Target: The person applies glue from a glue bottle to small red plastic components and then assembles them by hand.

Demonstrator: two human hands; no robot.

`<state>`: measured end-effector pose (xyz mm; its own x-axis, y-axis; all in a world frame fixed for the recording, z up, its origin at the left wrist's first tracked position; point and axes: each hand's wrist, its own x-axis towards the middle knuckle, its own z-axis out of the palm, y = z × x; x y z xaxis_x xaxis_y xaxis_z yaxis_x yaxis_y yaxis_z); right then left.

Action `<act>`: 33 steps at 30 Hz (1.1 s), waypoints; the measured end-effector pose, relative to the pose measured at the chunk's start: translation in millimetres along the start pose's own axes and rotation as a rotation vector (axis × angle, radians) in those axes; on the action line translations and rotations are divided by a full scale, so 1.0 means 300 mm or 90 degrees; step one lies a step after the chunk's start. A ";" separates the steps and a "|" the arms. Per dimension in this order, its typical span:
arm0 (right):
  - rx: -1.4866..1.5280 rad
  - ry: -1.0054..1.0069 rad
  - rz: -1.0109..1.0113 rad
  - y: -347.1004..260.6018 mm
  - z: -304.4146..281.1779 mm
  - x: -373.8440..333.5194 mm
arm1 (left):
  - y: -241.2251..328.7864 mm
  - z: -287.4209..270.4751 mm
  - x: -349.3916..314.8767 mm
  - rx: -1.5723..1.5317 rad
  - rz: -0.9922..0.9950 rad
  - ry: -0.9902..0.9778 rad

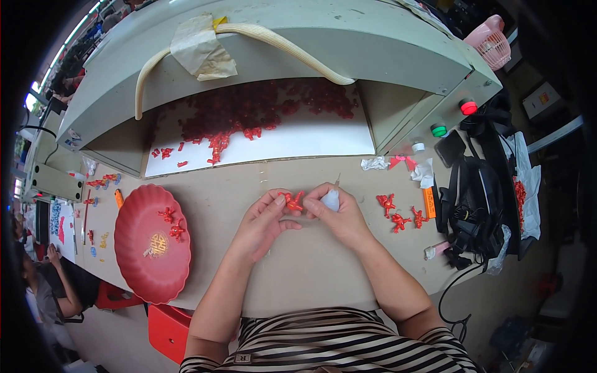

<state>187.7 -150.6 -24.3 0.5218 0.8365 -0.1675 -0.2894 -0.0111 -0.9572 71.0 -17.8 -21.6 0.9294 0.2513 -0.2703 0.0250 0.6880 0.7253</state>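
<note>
Between the thumb and fingers of my left hand (264, 222) is a small red figurine (294, 201), held over the middle of the table. My right hand (346, 221) is closed around a small whitish squeeze bottle (331, 199) with a thin needle-like tip pointing up and away. Its fingertips are close beside the figurine; whether they touch it I cannot tell. To the right of that hand stand or lie several red figurines (398, 221). On the left, a scalloped red plate (127, 248) holds two more red figurines (176, 230).
Many red pieces (217, 144) lie on a white sheet (298, 146) beneath a grey-green hood (373, 50). At right are crumpled tissue (423, 173), an orange box-like item (429, 203) and a black bag (466, 193). Another person's arm (65, 289) shows far left, near a red stool (168, 332).
</note>
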 end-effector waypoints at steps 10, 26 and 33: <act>0.000 0.011 -0.011 -0.020 0.011 0.004 | 0.004 -0.006 0.002 0.032 -0.020 0.010; -0.027 0.034 0.015 -0.002 0.003 0.010 | -0.005 -0.007 0.003 0.078 0.033 0.081; -0.010 0.025 0.018 -0.005 0.000 0.010 | -0.012 0.013 -0.002 0.084 0.046 0.116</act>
<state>189.8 -148.1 -23.5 0.5445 0.8138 -0.2033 -0.2925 -0.0429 -0.9553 71.9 -23.0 -21.5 0.8486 0.4241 -0.3162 0.0198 0.5719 0.8201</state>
